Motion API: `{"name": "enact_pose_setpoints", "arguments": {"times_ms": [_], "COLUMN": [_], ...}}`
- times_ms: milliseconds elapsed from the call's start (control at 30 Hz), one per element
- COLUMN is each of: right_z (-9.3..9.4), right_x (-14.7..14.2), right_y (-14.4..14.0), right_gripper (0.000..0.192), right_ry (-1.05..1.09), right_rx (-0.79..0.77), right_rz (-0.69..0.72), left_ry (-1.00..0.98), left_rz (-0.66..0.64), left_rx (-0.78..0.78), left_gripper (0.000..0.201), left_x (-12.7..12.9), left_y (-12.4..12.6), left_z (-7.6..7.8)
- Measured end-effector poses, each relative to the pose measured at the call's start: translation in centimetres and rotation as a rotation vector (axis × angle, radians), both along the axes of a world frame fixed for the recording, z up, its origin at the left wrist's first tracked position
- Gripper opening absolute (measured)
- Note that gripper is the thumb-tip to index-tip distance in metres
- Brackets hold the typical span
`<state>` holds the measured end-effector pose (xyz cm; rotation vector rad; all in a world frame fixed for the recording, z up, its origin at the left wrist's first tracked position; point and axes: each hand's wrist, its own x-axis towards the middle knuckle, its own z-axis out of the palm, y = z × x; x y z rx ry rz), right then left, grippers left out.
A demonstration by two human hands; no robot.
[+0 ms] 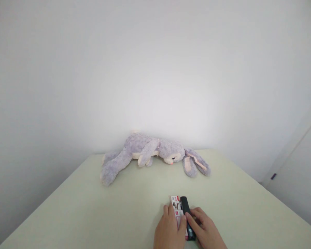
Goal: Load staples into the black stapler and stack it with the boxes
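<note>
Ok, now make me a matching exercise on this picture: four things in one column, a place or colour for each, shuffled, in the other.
Things:
1. plush rabbit
2. tabletop
3. stapler-like object
4. printed packet

Places and colours:
A. pale green
B. white with red or pink print
C. lying near the wall
D. dark, touched by the right hand

Pairs: 1-C, 2-A, 3-D, 4-B

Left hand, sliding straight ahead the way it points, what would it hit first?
Probably the plush rabbit, near its head, lying ahead of the left hand on the table; depth is hard to judge from one view.
</note>
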<state>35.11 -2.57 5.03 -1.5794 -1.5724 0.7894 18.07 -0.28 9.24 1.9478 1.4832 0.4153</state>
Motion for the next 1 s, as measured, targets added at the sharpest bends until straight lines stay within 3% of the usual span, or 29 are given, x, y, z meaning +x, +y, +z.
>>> {"name": "enact_pose_setpoints", "arguments": {"times_ms": [167,300,400,533,667,767,900,1000], "right_z": [-0.2,-1.0,-2.0,-3.1,-2.8,-2.3,-2.2,-2.3], "right_x": [-9.2,-13.0,-12.9,-11.0,-10.3,-10.4,-10.7,-10.6], "right_y": [0.7,1.3,1.5,1.1,0.4,0.3,0.4,0.4], "right_gripper": [0.05,0.046,0.046,0.044,0.04,0.038,0.039,0.039], "right_ry": [0.005,-0.058,-0.06,0.043,0.085,0.074,0.07,0.09], "right_rx": [-0.02,-0.118,-0.134,-0.04,-0.033,-0.033,-0.008,0.0], "right_rz": [0.163,-0.023,-0.138,-0.239,-0.188,-0.162,-0.196,-0.205], "left_ry": [0.006,-0.05,0.011,0.133,0.132,0.176,0.19,0.175], "left_rz": [0.137,0.226,0.29,0.294,0.351,0.429,0.383,0.381], "left_rx": [0.01,0.012,0.051,0.121,0.186,0.289,0.396,0.434], "left_gripper": [0.054,0.053,0.054,0.077,0.067,0.05,0.039,0.042], "left_x": [-9.2,-12.8,-12.0,-11.0,-14.0,-16.7,-18.5,-19.3], "left_y": [-0.5,-0.7,-0.9,-1.6,-1.2,1.1,4.5,4.4], "left_z": [-1.0,-2.3,-3.4,-4.7,-4.6,-3.7,-3.0,-3.5]}}
